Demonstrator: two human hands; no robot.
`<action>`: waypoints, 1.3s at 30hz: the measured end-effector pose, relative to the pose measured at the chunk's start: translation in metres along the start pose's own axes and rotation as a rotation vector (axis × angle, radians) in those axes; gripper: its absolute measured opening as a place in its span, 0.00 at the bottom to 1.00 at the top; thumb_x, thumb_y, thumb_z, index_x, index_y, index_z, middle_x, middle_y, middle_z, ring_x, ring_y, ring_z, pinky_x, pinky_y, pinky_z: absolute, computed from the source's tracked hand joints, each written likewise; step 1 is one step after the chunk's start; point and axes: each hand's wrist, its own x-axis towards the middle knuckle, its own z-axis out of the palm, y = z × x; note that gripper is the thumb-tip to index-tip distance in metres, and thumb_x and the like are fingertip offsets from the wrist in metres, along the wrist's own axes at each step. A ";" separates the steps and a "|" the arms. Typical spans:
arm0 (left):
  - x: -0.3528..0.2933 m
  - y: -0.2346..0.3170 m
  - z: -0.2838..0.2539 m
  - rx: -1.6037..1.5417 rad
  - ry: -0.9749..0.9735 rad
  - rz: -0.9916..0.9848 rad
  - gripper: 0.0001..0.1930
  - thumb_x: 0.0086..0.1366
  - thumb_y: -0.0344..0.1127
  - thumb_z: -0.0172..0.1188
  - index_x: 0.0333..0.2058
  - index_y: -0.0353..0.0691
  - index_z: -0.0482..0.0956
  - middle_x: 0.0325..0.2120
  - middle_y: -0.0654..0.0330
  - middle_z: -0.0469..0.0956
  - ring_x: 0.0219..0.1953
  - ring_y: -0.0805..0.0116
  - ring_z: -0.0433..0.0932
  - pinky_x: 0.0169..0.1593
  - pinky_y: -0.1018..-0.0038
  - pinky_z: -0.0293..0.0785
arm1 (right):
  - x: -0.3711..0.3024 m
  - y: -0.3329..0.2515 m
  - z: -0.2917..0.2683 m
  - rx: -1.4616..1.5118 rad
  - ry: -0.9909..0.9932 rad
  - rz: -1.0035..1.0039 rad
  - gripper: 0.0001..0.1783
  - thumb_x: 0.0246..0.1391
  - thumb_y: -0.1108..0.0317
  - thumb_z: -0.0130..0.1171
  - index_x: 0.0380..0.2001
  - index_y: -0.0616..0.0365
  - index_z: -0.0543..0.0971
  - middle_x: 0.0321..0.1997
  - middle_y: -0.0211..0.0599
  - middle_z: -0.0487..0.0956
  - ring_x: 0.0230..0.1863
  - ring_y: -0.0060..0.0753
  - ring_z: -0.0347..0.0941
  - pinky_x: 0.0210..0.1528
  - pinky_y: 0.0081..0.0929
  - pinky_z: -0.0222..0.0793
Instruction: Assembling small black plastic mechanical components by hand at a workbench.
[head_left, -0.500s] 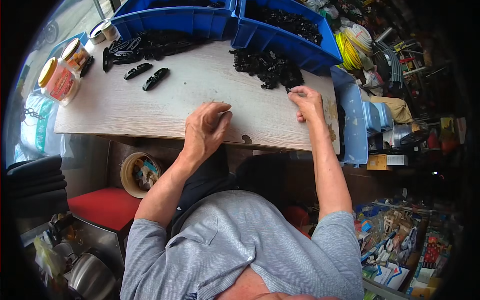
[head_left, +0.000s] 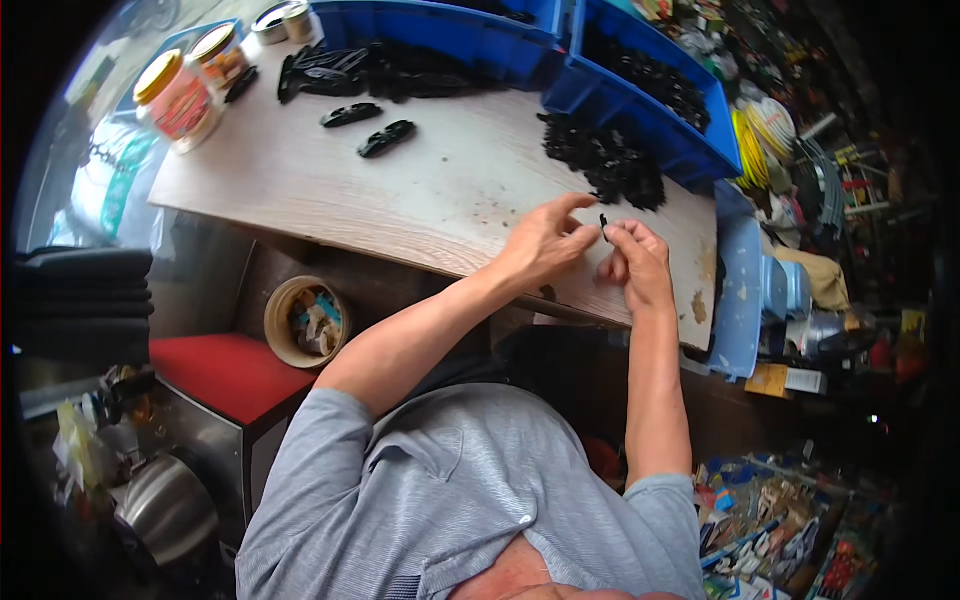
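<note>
My right hand (head_left: 642,265) pinches a small black plastic part (head_left: 604,224) between thumb and fingers, above the front right of the wood-grain table (head_left: 300,190). Beside it, on the left, my left hand (head_left: 545,240) has its thumb and forefinger apart, with nothing visible between them, close to that part. Just beyond both hands lies a pile of small black parts (head_left: 605,160). Farther left, two longer black pieces (head_left: 386,139) rest on the tabletop, in front of a heap of similar long black pieces (head_left: 400,75).
Two blue bins (head_left: 445,42) line the far edge; the right one holds many black parts. Two lidded jars (head_left: 182,105) and some tins (head_left: 297,22) stand at the far left. Below the table are a bucket with scraps (head_left: 273,322) and a red surface (head_left: 230,375). Clutter fills the right.
My right hand has come back from the pile's edge with a small black part. My left hand has moved right to meet it. The whole view has shifted and tilted.
</note>
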 end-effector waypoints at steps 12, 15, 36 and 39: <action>0.012 -0.003 -0.005 -0.256 0.054 -0.141 0.11 0.67 0.34 0.56 0.33 0.30 0.78 0.25 0.57 0.80 0.25 0.73 0.79 0.29 0.75 0.79 | -0.012 0.008 0.034 0.019 -0.042 -0.112 0.12 0.56 0.66 0.65 0.40 0.60 0.78 0.18 0.28 0.76 0.13 0.17 0.66 0.19 0.21 0.69; 0.005 -0.004 -0.011 -0.257 0.022 -0.115 0.10 0.67 0.34 0.58 0.37 0.31 0.78 0.24 0.58 0.80 0.24 0.75 0.78 0.27 0.77 0.76 | -0.011 0.013 0.031 0.026 -0.038 -0.127 0.13 0.56 0.67 0.66 0.41 0.59 0.77 0.16 0.28 0.75 0.14 0.19 0.68 0.19 0.22 0.70; -0.035 0.012 -0.146 1.343 0.458 0.369 0.10 0.58 0.32 0.62 0.40 0.45 0.77 0.35 0.57 0.77 0.39 0.54 0.75 0.40 0.61 0.74 | -0.014 0.013 0.036 0.156 0.010 -0.128 0.10 0.54 0.67 0.66 0.38 0.57 0.79 0.10 0.28 0.67 0.14 0.26 0.71 0.18 0.29 0.73; -0.033 0.007 -0.142 1.312 0.482 0.460 0.15 0.56 0.28 0.62 0.44 0.41 0.75 0.36 0.56 0.77 0.40 0.53 0.74 0.41 0.61 0.73 | -0.015 0.014 0.034 0.171 0.009 -0.134 0.10 0.54 0.66 0.66 0.38 0.56 0.79 0.11 0.28 0.68 0.14 0.26 0.72 0.18 0.30 0.75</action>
